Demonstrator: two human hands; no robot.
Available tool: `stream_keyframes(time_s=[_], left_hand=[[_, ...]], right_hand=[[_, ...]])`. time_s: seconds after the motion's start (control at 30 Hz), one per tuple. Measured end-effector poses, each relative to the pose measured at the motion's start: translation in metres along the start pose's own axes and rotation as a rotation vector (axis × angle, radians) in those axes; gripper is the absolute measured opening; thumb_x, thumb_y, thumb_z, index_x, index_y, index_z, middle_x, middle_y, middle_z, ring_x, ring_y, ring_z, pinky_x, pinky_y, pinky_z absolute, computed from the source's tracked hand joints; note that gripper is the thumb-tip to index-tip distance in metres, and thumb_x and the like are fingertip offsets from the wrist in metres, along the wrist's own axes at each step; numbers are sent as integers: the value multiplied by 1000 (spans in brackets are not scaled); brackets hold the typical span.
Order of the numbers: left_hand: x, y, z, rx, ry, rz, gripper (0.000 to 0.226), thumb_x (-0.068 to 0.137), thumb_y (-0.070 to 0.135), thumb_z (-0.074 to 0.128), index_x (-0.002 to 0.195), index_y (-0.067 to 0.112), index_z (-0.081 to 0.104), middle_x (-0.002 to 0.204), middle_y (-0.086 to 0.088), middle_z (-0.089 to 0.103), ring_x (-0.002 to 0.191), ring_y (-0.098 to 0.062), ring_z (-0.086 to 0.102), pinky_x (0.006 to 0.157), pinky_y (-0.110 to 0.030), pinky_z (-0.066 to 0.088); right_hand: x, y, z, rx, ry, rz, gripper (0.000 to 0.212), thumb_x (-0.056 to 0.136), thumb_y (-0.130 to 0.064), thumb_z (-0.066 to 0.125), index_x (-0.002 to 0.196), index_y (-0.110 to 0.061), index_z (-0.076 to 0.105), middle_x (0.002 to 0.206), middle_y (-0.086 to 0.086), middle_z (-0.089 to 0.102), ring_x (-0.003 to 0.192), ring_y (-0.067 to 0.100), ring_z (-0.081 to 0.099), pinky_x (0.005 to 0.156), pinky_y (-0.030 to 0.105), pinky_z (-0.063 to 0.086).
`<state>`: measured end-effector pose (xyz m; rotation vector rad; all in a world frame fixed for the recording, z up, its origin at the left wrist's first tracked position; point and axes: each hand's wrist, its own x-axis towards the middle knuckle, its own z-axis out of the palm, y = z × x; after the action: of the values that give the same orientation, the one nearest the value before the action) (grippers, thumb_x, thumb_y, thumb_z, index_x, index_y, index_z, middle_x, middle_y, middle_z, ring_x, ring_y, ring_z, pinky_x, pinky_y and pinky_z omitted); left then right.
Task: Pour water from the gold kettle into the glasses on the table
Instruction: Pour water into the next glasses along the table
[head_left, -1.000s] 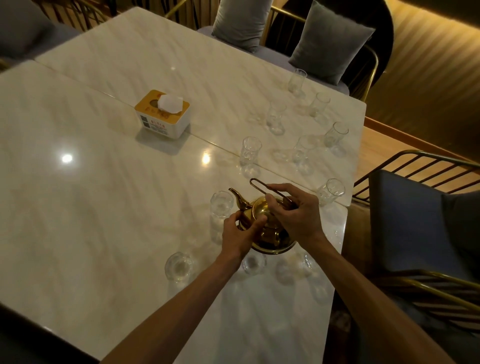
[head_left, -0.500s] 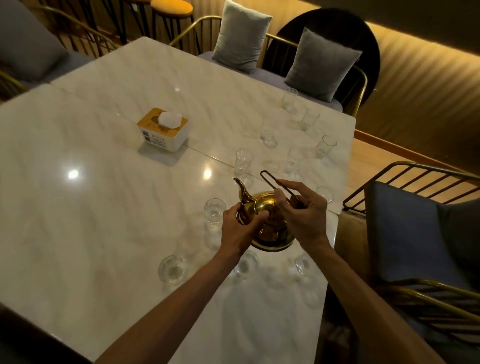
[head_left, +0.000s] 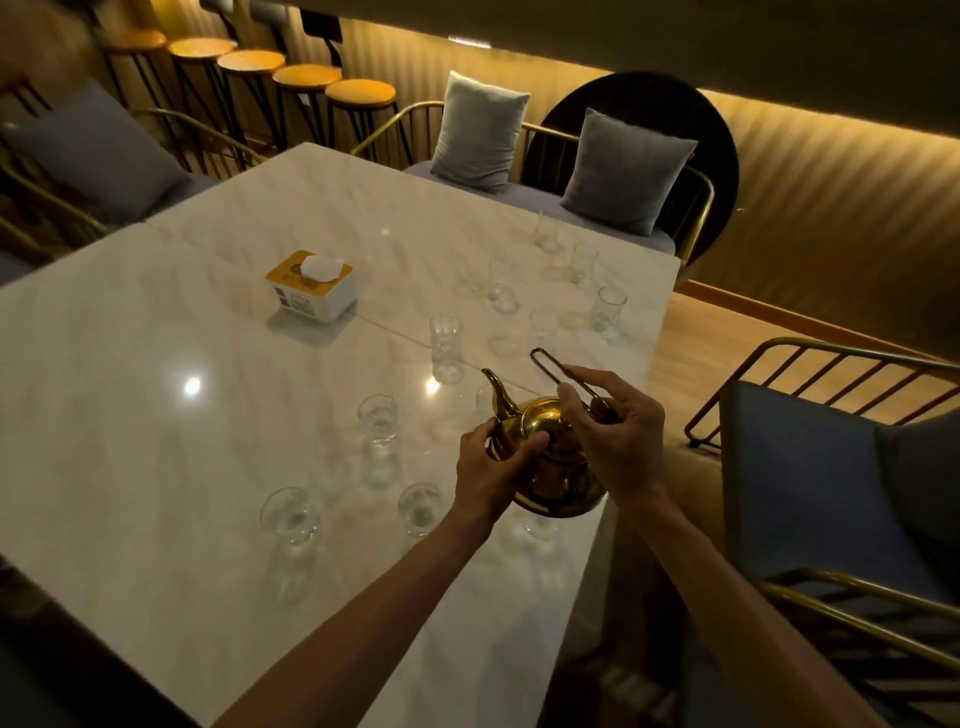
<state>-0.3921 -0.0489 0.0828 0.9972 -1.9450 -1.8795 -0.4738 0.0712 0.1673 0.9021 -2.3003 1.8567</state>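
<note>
The gold kettle (head_left: 550, 462) is held above the near right part of the marble table (head_left: 156, 415), close to its right edge, spout (head_left: 496, 397) aimed away from the person toward the nearer glasses. Whether its base touches the tabletop cannot be told.

The right hand (head_left: 618, 441) is curled around the thin wire handle (head_left: 556, 371), which rises up and back over the lid. The left hand (head_left: 491, 467) is wrapped against the body just below the spout, thumb laid across the polished dome – a steadying hold.

Glasses stand on both sides: 1 glass (head_left: 378, 423) left of the spout, 1 tall glass (head_left: 445, 345) beyond it, 2 more (head_left: 291, 514) near the front edge, and a further cluster (head_left: 608, 306) toward the far right. Water levels cannot be read in this light.

Handling judgement: the kettle is rigid metal, likely weighty if filled, and its polished skin looks slippery. The wire handle is the proper carrying point – the second hand should only guide the tilt. The glasses are fragile, light and easily toppled by the spout.

A tissue box (head_left: 311, 286) sits well clear, mid-table.
</note>
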Motion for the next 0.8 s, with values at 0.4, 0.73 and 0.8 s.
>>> stream_keyframes(time_s=[0.4,0.73,0.8], left_hand=[[-58,12,113,-59,62,-19,74,73,53,82,135,22,56,125,9,44,118,-12,48,100,-32,49],[-53,23,150,-21,75,-3,83,74,56,80,143,20,50,134,6,42,129,-20,46,107,-39,47],[-45,24,153,-27,72,11,85,73,57,80,143,20,50,140,2,43,131,-22,47,107,-41,47]], right_hand=[[-9,23,-120,-7,-93,-19,35,91,-33,70,122,-17,70,117,-2,73,94,12,74,76,38,64],[9,37,-155,14,-114,-48,33,92,-27,70,123,-16,69,120,-5,72,101,8,72,79,34,64],[15,40,-156,11,-110,-54,32,92,-26,70,123,-16,69,120,-6,71,101,6,72,80,32,63]])
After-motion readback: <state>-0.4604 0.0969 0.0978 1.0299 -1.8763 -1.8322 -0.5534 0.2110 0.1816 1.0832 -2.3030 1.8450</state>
